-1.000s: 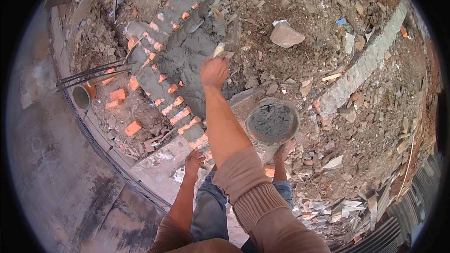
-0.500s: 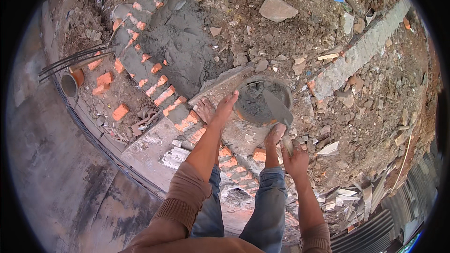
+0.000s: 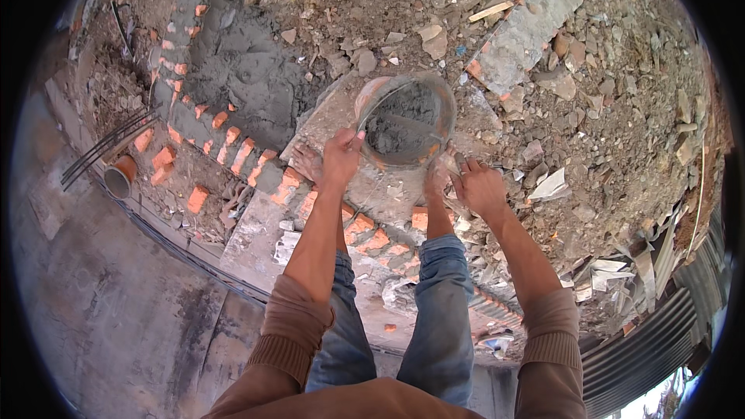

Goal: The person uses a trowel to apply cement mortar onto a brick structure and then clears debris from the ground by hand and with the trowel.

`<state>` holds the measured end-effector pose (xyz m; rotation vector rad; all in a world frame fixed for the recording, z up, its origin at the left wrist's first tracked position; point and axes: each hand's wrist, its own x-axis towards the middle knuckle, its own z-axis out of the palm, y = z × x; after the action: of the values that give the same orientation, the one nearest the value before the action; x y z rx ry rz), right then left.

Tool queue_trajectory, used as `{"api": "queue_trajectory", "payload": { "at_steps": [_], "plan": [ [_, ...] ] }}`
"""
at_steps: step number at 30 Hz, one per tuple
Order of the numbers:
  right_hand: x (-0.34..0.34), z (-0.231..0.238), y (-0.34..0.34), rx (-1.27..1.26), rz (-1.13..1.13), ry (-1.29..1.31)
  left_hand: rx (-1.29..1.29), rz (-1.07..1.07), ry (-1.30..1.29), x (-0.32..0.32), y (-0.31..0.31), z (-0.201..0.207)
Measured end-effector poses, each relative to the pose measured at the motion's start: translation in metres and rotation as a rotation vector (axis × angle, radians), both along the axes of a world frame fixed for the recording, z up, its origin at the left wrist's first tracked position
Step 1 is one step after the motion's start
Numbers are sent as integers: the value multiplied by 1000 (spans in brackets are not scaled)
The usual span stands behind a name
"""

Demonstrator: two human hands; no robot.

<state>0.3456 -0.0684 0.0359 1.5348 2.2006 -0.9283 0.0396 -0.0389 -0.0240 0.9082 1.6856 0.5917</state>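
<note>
1. Near the middle of the frame sits a round, mortar-smeared pan [image 3: 448, 105] holding wet grey mortar [image 3: 400, 120].
2. The person's left hand [image 3: 343, 154] is grasping the pan's rim at its lower left, thumb over the edge.
3. The right hand [image 3: 479, 188], just off the lower right of the rim, is curled round a trowel [image 3: 458, 160] with a short handle; I can't make out its blade clearly.
4. The hands stand well apart, but the bare right foot [image 3: 439, 172] crowds the space between the right hand and the rim. The bare left foot [image 3: 306, 161] is close beside the left wrist.
5. Left of the pan, a straight concrete edge [image 3: 317, 112] borders a bed of smoothed grey mortar [image 3: 248, 81].
6. Beyond that bed, a low row of broken orange bricks [image 3: 220, 119] curves from the upper left toward the feet.
7. Loose brown rubble [image 3: 605, 132] spreads over the right side, up to a pale concrete strip [image 3: 535, 27] at upper right.
</note>
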Motion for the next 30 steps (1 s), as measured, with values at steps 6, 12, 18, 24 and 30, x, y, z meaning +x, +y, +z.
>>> {"api": "queue_trajectory", "payload": {
  "at_steps": [6, 12, 18, 24, 30],
  "plan": [
    [7, -51, -6, -117, -278, 164, -73, -99, 131, 42, -4, 17],
    [-3, -51, -37, -487, -728, 491, -91, 94, 36, 68, -39, -2],
    [16, -45, -47, -653, -1006, 801, -110, 201, 30, 82, -65, -2],
    [32, -25, -35, -821, -1164, 845, -168, 526, -100, 69, -76, -6],
    [58, 31, -25, -427, -1217, 861, -389, 769, -226, 11, -118, -52]
  ]
}}
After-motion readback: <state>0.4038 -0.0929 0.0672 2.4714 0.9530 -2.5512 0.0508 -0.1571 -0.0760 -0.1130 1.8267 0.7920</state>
